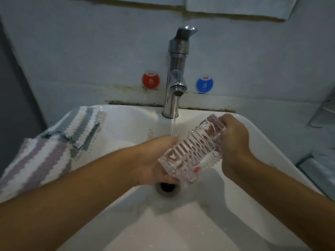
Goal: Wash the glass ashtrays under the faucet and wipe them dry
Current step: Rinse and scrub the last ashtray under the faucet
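- left hand (154, 160) and right hand (233, 140) both grip glass ashtray (192, 151), tilted over sink (253, 134) drain
- faucet (176, 73) running, stream hits ashtray's upper edge
- 2 striped cloths (59, 140) on sink's left rim

Clear cut-glass ashtray (193, 149), ribbed and faceted, with a small red sticker near its lower edge. It is tilted on edge over the white sink (262, 134), just beside the stream of water (173, 124) running from the chrome faucet (176, 69).

Ribbed clear glass ashtray (193, 151), glossy chrome faucet (176, 73), smooth white sink (253, 134) perhaps ceramic, nubbly striped cloths (54, 142).
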Demonstrator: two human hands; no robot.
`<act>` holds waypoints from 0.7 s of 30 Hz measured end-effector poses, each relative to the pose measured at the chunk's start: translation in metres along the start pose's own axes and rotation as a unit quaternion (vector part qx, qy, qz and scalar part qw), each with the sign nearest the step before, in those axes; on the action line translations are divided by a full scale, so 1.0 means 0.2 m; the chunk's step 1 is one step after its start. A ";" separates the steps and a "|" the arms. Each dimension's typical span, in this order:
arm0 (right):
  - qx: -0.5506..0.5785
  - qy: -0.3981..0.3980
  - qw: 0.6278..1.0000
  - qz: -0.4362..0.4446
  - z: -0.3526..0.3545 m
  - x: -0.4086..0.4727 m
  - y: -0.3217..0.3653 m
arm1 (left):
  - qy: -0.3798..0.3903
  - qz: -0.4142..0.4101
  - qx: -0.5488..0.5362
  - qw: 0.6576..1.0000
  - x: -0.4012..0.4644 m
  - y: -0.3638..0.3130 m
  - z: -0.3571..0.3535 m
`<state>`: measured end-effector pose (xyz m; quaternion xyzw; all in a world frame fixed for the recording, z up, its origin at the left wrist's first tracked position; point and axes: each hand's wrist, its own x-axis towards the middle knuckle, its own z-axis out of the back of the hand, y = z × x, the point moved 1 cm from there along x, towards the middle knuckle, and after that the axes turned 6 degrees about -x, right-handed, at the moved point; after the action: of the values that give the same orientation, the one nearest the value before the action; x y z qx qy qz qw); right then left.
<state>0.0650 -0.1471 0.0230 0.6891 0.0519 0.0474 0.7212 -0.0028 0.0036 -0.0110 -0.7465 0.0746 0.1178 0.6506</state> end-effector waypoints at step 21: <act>-0.197 0.108 0.972 -0.073 0.05 0.09 0.05 | -0.261 -0.100 -0.034 0.960 0.02 -0.02 -0.10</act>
<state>0.0847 -0.1531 0.0331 0.5187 0.1695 0.0783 0.8343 0.0040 -0.0158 -0.0068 -0.7156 -0.1765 0.2452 0.6298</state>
